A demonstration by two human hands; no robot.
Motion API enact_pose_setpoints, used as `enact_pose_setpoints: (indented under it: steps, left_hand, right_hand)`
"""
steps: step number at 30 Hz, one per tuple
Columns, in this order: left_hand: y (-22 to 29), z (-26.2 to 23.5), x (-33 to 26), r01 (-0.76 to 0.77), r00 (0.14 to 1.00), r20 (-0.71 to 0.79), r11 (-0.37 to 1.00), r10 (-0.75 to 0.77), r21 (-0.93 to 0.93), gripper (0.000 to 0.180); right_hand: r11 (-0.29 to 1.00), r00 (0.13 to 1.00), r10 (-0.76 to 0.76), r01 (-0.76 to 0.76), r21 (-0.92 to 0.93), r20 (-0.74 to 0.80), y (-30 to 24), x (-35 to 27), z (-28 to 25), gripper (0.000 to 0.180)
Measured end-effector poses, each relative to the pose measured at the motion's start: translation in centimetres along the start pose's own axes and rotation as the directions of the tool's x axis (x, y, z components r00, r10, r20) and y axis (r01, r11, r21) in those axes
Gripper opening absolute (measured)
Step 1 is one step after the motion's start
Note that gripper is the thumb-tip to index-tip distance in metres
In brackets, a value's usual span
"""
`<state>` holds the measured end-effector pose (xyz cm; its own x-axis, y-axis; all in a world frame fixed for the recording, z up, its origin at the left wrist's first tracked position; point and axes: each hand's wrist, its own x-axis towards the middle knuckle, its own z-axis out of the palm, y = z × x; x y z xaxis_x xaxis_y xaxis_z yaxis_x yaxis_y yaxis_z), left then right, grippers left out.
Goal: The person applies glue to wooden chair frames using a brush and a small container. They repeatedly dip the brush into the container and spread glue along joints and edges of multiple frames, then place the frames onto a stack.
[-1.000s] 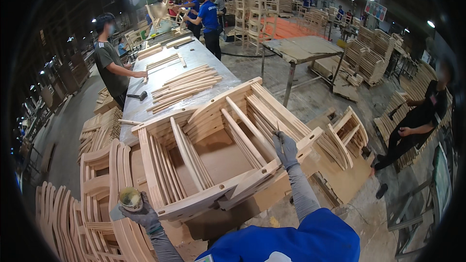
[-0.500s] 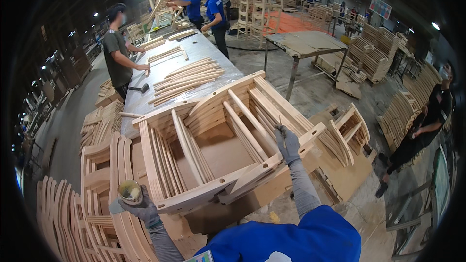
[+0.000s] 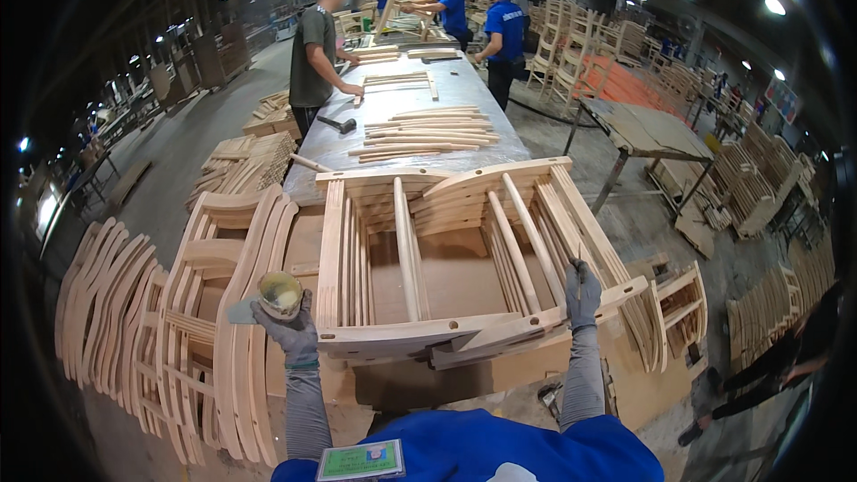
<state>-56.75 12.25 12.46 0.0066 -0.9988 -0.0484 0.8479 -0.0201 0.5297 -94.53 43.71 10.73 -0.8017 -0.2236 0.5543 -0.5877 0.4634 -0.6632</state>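
My left hand [image 3: 290, 332], in a grey glove, is closed around a small round pot [image 3: 281, 295] smeared with something pale yellow. It is left of a stack of wooden chair frames [image 3: 384, 332] with curved rails, round rungs and slots along their edges. My right hand [image 3: 583, 295], also gloved, has its fingers pinched on a thin stick [image 3: 578, 254] pointing up and away; its tip is too small to make out. This hand is over the right part of the stack, close to the near right rail [image 3: 616, 293].
Loose wooden rods [image 3: 428, 134] and a black mallet [image 3: 338, 125] lie on the long table [image 3: 330, 150] ahead. A person in a dark shirt [image 3: 314, 54] works at its left side, others in blue beyond. Curved wooden parts [image 3: 103, 303] lean at left; a metal-legged table [image 3: 643, 129] stands right.
The view has swung left and levelled, so the table and the frames appear farther right and straighter. Both hands keep the pot and the stick, staying near the same sides of the stack.
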Motion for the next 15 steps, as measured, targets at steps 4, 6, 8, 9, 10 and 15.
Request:
enact_pose_setpoints:
  steps: [4, 6, 8, 9, 10, 15]
  left_hand:
    - [0.13, -0.25, 0.36, 0.029, 0.998, 0.065, 0.999, -0.028, -0.013, 0.058]
    - [0.16, -0.43, 0.37, 0.058, 0.996, 0.073, 0.998, -0.055, -0.028, 0.057]
    - [0.23, -0.59, 0.29, 0.055, 0.997, 0.065, 0.998, -0.053, -0.033, 0.057]
    - [0.18, -0.58, 0.29, 0.043, 0.998, 0.054, 0.999, -0.041, -0.032, 0.057]
    - [0.15, -0.57, 0.30, 0.030, 0.999, 0.044, 0.999, -0.029, -0.031, 0.057]
    - [0.15, -0.61, 0.48, 0.084, 0.992, 0.100, 0.995, -0.079, -0.053, 0.057]
  right_hand:
    - [0.999, 1.000, -0.012, 0.012, 0.033, 0.000, 0.39, 0.07, -0.02, 0.020]
    - [0.999, 1.000, -0.009, 0.009, 0.053, 0.005, 0.46, 0.09, 0.04, 0.020]
    - [0.999, 1.000, 0.004, -0.006, 0.051, 0.021, 0.24, 0.08, 0.06, 0.021]
    - [1.000, 1.000, -0.003, 0.002, 0.031, 0.021, 0.18, 0.08, 0.07, 0.021]
    - [1.000, 1.000, -0.011, 0.010, 0.011, 0.021, 0.11, 0.10, 0.08, 0.020]
    - [1.000, 1.000, 0.004, -0.004, 0.021, 0.006, -0.02, 0.09, 0.00, 0.019]
